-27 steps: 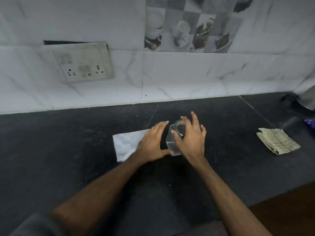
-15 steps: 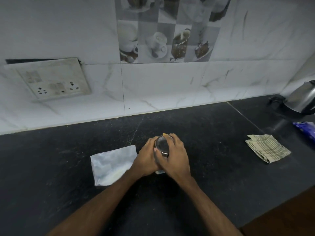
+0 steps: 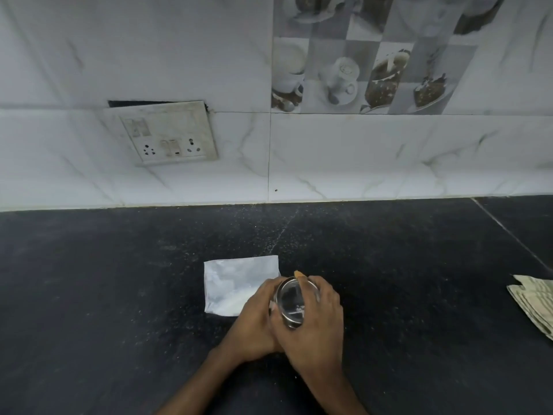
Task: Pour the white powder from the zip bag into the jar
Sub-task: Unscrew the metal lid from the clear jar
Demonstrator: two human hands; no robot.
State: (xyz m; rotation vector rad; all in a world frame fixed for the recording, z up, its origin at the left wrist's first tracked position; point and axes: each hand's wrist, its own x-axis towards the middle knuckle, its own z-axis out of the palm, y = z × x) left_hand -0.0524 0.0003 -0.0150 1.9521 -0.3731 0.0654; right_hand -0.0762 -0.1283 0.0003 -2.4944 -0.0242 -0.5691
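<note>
A small clear glass jar (image 3: 291, 302) with a metal-rimmed top stands on the black counter (image 3: 119, 295), seen from above. My left hand (image 3: 254, 322) wraps its left side and my right hand (image 3: 317, 327) grips over its top and right side. Most of the jar's body is hidden by my fingers. The zip bag (image 3: 233, 283) with white powder lies flat on the counter just left of the jar, its lower right corner under my left hand.
A folded striped cloth (image 3: 535, 304) lies at the right edge of the counter. A white marble-tiled wall (image 3: 359, 160) with a switch and socket plate (image 3: 167, 133) rises behind the counter.
Both hands have closed from loosely around the jar to a firm hold on it. The camera has turned, so the kettle and blue packet at the right are out of view.
</note>
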